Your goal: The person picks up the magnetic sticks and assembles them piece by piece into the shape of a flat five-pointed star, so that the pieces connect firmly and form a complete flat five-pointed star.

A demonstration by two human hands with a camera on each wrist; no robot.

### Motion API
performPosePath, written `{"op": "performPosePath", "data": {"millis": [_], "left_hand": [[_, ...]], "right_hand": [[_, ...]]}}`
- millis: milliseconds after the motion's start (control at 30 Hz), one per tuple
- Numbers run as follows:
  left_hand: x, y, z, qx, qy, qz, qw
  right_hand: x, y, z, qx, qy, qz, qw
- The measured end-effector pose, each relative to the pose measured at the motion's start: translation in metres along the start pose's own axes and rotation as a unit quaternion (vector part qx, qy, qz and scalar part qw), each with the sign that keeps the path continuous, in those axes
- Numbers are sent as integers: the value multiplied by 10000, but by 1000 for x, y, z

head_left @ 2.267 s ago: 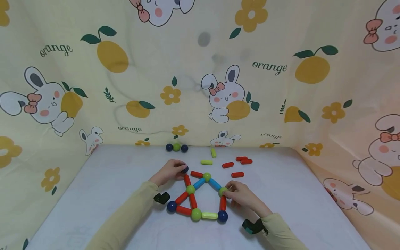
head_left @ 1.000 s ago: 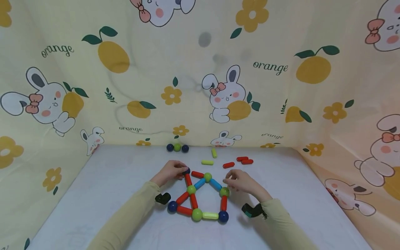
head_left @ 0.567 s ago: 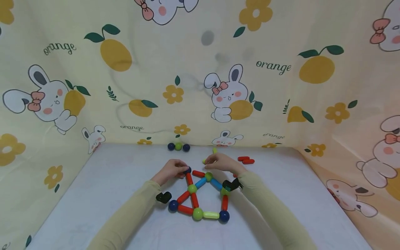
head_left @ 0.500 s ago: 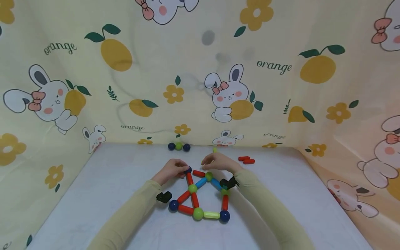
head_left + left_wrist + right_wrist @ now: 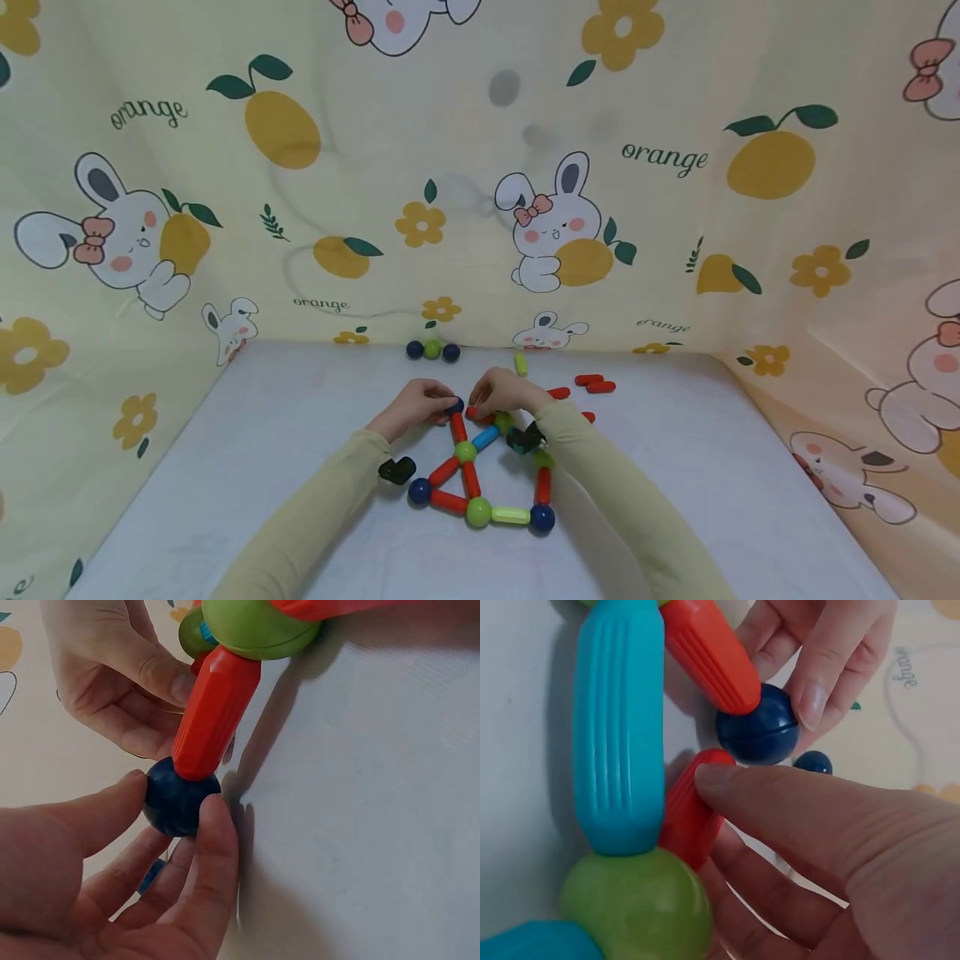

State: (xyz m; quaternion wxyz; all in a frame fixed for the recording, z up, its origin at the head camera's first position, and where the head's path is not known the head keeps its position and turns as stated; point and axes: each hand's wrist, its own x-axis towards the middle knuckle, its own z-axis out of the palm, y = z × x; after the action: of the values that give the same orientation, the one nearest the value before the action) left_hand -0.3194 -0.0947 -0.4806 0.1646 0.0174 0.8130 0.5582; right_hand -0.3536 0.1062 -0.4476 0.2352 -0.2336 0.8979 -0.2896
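Note:
In the head view, my left hand [image 5: 416, 407] pinches a dark blue ball [image 5: 178, 802] between thumb and fingers. A red rod [image 5: 217, 712] joins that ball to a green ball [image 5: 465, 452]. My right hand [image 5: 508, 390] pinches another red rod [image 5: 694, 814], its thumb on the free end. The rod's other end meets a green ball [image 5: 641, 907] with blue rods on it. A small gap shows between this rod and the dark blue ball. Below lies the rest of the ball-and-rod frame, with a lime rod [image 5: 511, 515] at its bottom.
Loose red rods [image 5: 601, 387] lie to the right behind my right hand. Beyond it is a lime rod [image 5: 521, 364]. Two dark blue balls and a green ball [image 5: 432, 349] stand in a row at the table's back edge, before a patterned cloth.
My right hand has left the green ball on the frame's right side, moved up and left, and now grips the upper red rod. My left hand stays on the dark blue ball.

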Motion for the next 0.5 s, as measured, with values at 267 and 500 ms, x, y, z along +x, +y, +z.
{"op": "performPosePath", "data": {"millis": [267, 500], "left_hand": [[4, 1, 4, 14, 10, 64, 10000], [8, 3, 7, 80, -2, 218, 9997]], "right_hand": [[-3, 6, 0, 192, -101, -98, 9997], [-8, 4, -5, 387, -158, -140, 9990]]}}
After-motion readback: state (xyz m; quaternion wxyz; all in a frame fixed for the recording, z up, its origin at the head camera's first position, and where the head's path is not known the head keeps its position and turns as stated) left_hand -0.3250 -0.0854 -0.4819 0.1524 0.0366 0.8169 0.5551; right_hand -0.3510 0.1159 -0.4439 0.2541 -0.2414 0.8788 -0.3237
